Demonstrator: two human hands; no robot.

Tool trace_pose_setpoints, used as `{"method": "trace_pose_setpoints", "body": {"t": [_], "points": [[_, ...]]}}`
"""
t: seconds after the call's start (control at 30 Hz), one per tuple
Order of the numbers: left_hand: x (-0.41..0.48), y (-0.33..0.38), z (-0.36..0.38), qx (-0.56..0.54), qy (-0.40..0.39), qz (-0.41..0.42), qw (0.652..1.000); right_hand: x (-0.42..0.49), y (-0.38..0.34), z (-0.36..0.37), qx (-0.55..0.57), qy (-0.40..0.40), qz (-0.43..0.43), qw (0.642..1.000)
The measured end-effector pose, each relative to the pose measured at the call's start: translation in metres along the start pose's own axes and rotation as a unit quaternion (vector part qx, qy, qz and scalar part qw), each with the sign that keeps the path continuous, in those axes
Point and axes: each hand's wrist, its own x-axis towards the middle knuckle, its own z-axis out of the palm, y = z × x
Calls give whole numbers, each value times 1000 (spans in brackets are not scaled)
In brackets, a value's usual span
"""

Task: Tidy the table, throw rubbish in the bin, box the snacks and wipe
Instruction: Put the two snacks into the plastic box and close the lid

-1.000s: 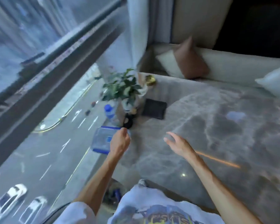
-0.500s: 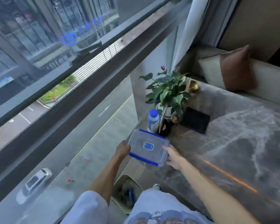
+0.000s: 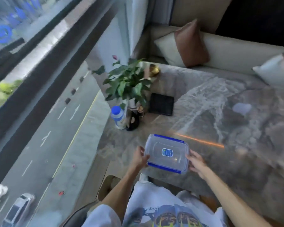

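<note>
- Head view: clear plastic box [image 3: 167, 153] with a blue-edged lid and a small blue label in the middle, held over the near edge of the grey marbled table [image 3: 236, 128].
- Left hand [image 3: 138, 158] clasped on the box's left short side, thumb on the lid, fingers hidden underneath.
- Right hand [image 3: 196, 163] clasped on the right short side, fingertips curled over the lid's rim.
- Grip on both sides closed on the box; lid on, all blue clips folded down as far as visible.
- Cannot tell whether the box's bottom touches the table or hangs just above it.
- Beyond the box, near the table's left corner: white bottle [image 3: 118, 117] with a blue cap, upright, just beside a dark vase [image 3: 133, 120].
- Green leafy plant [image 3: 127, 83] behind them, next to a black square pad [image 3: 161, 104] lying flat.
- Small gold-coloured ornament [image 3: 154, 70] at the far corner, blurred.
- Pale blue patch [image 3: 241, 108] on the table well to the right, too blurred to identify.
- Cream and brown cushion [image 3: 184, 45] on the sofa behind the table.
- Window [image 3: 31, 79] on the left, street and cars far below.
</note>
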Motion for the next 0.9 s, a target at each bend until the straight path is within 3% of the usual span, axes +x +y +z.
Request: {"method": "trace_pose_setpoints", "body": {"t": [0.23,0.3,0.4,0.5,0.57,0.73,0.9], "points": [[-12,63,167,10,-175,54,983,-5,75,-155,141,125,60,980],[-18,69,214,1,-192,70,979,-2,101,-197,191,136,83,969],[-25,71,280,-51,-155,77,984,-8,130,-247,217,100,128,963],[-34,77,329,-101,-98,58,988,-12,154,-291,118,40,150,981],[-37,75,351,-112,-92,47,988,-12,160,-322,73,45,153,985],[-64,64,373,-110,-29,41,993,13,136,-372,89,137,27,986],[-82,40,371,-139,6,14,990,46,105,-352,90,30,-15,995]]}}
